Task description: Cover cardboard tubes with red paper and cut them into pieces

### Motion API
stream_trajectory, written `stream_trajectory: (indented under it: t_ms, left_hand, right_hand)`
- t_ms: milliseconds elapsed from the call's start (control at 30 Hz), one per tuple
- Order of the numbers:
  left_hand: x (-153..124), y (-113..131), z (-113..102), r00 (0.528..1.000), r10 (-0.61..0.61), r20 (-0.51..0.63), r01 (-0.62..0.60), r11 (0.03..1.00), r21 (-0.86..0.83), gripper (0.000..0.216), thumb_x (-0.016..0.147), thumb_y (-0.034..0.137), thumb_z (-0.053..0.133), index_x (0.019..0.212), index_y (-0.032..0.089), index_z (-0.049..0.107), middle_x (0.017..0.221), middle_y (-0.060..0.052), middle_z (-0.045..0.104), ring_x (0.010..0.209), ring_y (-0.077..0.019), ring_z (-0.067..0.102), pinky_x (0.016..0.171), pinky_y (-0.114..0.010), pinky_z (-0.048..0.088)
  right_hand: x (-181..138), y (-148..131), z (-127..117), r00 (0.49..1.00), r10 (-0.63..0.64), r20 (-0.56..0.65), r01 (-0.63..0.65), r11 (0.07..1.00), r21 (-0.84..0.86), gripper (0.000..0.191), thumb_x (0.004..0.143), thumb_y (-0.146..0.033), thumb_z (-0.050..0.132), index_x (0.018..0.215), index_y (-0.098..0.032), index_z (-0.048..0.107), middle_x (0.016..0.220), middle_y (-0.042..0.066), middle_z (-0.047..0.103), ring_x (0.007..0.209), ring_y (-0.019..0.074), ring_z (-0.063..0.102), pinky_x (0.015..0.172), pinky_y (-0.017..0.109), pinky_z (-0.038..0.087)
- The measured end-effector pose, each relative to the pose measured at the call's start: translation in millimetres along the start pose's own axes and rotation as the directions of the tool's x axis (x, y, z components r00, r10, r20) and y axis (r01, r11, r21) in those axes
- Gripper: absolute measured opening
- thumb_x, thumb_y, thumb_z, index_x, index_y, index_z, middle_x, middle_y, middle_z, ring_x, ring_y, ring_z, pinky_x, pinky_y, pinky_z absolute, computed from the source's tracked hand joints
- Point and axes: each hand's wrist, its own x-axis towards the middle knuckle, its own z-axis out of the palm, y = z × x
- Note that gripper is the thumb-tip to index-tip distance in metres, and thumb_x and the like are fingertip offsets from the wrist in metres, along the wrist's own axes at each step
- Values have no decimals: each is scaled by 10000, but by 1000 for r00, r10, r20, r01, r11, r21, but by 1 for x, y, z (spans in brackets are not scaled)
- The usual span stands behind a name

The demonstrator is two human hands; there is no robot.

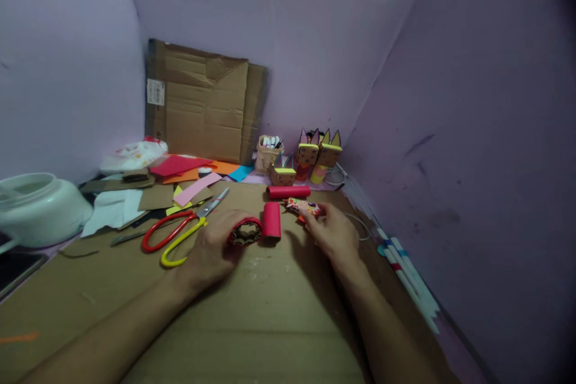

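Note:
My left hand (215, 247) is wrapped round a red paper-covered roll (245, 232) whose open end faces me. It rests on the brown cardboard sheet (270, 324). A second red roll (272, 219) lies right beside it, and a longer red tube (288, 192) lies behind. Resting on the cardboard just right of the rolls, my right hand (333, 234) pinches a small patterned red-and-yellow object (304, 207) in its fingertips.
Red and yellow scissors (180, 228) lie left of my hand. Coloured paper scraps (189, 177), a white pot (40, 207), a cardboard panel (202, 105), a small basket (269, 153) and paper-tube animal figures (317, 156) stand behind. Pens (407, 270) lie along the right wall.

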Motion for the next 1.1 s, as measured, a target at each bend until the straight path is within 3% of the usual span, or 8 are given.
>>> stream_trajectory:
  t_ms: [133,267,400,533,667,833,967,1100]
  left_hand:
    - [1,1,0,1000,1,-10,-1,1000,22,184,828,131,517,988,189,587,946,-50,674,887,-192,613,781,-321,491]
    - [1,1,-1,1000,-5,-10,5,999,37,178,826,128,505,967,191,593,927,-46,672,871,-192,616,761,-316,495]
    - [2,2,-1,1000,1,-4,-1,999,45,203,827,125,503,998,188,591,951,-52,669,887,-196,620,773,-328,499]
    - [3,-1,-1,999,19,-31,-18,999,36,190,827,128,509,994,186,578,952,-58,654,884,-196,614,767,-334,502]
    - [2,-6,-3,998,21,-59,-19,999,32,241,823,110,509,1046,185,563,1007,-65,644,952,-195,606,831,-338,492]
    - [0,-7,-5,998,-26,-54,30,997,76,261,818,93,506,1043,207,570,1011,-36,641,956,-183,607,818,-301,483]
    - [2,-6,-5,997,-28,-72,36,993,113,247,812,98,499,1017,211,580,989,-29,646,948,-184,608,828,-301,483]
    - [1,-11,-4,983,-27,-179,62,979,192,288,778,92,512,1034,208,573,1027,-54,659,988,-218,609,869,-343,487]
  right_hand:
    - [11,2,5,996,81,43,-74,987,-144,505,648,-500,717,1007,-151,659,962,198,718,936,387,662,730,433,482]
    - [10,5,7,989,134,57,-126,985,-122,413,580,-405,769,894,-157,667,925,196,720,926,383,664,703,409,483]
    - [13,17,2,979,147,140,-159,984,78,230,567,-394,752,581,-220,603,614,77,669,728,302,676,578,344,483]
    - [17,22,-1,966,135,220,-217,887,408,181,602,-347,705,585,-214,583,490,0,565,466,188,567,411,300,461]
    - [9,13,-7,977,36,212,-178,691,701,253,592,-343,712,757,-179,611,607,0,604,495,130,547,430,248,474]
    - [-8,-1,-17,967,-130,220,-122,523,843,433,604,-420,718,929,-151,624,723,31,661,450,81,457,343,184,294]
    - [-21,-9,-24,938,-255,234,-88,479,874,445,683,-481,668,971,-143,639,558,2,620,416,97,444,363,201,287]
    - [-35,-17,-29,895,-366,255,-21,537,843,272,669,-374,699,834,-160,663,542,2,623,415,84,407,400,207,293]
